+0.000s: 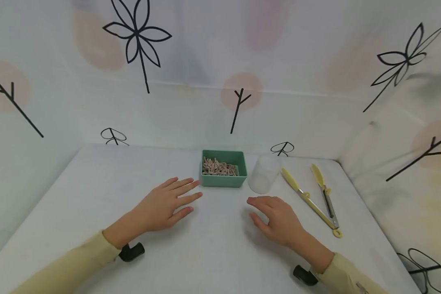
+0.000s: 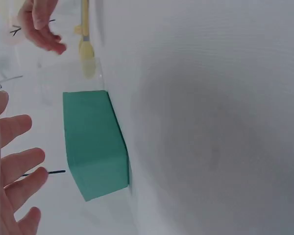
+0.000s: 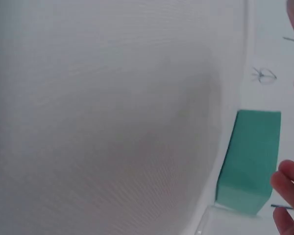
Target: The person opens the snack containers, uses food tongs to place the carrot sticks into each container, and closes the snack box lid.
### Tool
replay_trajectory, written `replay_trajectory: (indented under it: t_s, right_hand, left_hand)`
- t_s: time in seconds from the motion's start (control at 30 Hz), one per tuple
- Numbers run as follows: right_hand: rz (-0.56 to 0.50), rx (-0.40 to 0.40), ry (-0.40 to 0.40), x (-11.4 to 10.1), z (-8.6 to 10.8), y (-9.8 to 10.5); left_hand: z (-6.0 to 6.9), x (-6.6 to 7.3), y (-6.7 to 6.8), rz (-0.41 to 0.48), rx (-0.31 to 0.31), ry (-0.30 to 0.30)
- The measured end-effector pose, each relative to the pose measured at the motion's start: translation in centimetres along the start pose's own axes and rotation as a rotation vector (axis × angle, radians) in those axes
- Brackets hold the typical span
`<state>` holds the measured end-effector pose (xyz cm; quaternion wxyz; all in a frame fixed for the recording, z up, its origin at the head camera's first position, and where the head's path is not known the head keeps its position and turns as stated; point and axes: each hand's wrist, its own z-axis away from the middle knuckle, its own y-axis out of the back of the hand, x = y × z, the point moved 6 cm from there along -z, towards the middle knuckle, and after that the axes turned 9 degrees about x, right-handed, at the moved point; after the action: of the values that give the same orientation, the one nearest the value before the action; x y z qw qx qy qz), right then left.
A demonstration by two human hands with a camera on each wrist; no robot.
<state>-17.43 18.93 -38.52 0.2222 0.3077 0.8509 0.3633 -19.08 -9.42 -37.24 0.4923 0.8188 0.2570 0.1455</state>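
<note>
Person's left hand is hovering, fingers spread; right hand is hovering too, fingers loosely bent.

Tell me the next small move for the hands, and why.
I'd probably move the right hand rightward to the yellow tongs: it holds nothing, the tongs lie unheld on its side, and the green box holds small pieces they could perhaps lift. The left hand is empty too, but farther from them.

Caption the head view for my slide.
Left hand and right hand, empty, near a green bin of beige pieces, a clear cup and yellow tongs.
</note>
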Motion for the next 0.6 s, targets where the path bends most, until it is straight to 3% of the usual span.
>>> replay_trajectory:
  t_s: [0.3, 0.47, 0.6]
  right_hand:
    - [-0.168, 0.198, -0.356, 4.2, 0.2, 0.7]
    - [-0.200, 0.315, -0.594, 7.0, 0.5, 0.9]
    - [-0.267, 0.354, -0.736, 8.5, 0.6, 0.3]
  left_hand:
    - [0.3, -1.2, -0.3, 0.264, 0.070, 0.215]
    - [0.7, -2.6, -1.2, 0.444, 0.096, 0.383]
    - [0.9, -3.9, -2.1, 0.584, 0.120, 0.490]
